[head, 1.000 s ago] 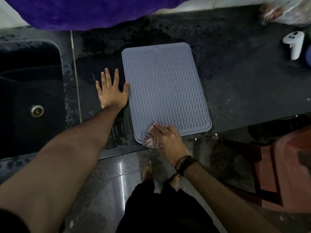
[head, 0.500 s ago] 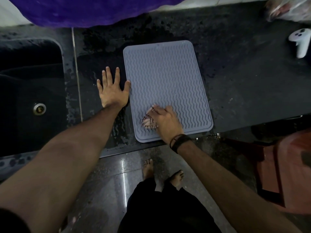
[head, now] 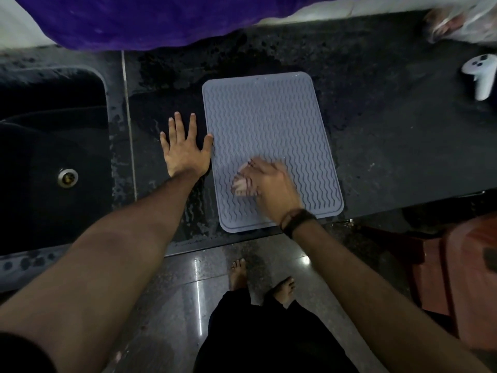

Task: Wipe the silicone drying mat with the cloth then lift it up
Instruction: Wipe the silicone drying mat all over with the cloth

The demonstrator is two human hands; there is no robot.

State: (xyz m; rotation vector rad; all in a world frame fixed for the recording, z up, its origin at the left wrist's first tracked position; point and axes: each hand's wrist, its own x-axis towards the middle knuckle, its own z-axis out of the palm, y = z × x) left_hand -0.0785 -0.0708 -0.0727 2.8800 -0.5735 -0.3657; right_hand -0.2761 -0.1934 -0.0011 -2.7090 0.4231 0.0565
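Cloth on the mat, both hands down.
The grey silicone mat [head: 269, 146] lies flat on the dark wet surface [head: 390, 146]. The right hand [head: 271, 188] presses a pale cloth [head: 242, 184] onto it; the left hand [head: 185, 152] rests spread flat, thumb touching the mat's edge.

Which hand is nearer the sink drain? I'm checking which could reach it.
Left. The left hand lies flat on the counter between the mat and the sink drain; the right hand is on the mat, farther away.

The right hand [head: 269, 187] is motion-blurred, perhaps pressing the cloth [head: 241, 186] (mostly hidden beneath it).
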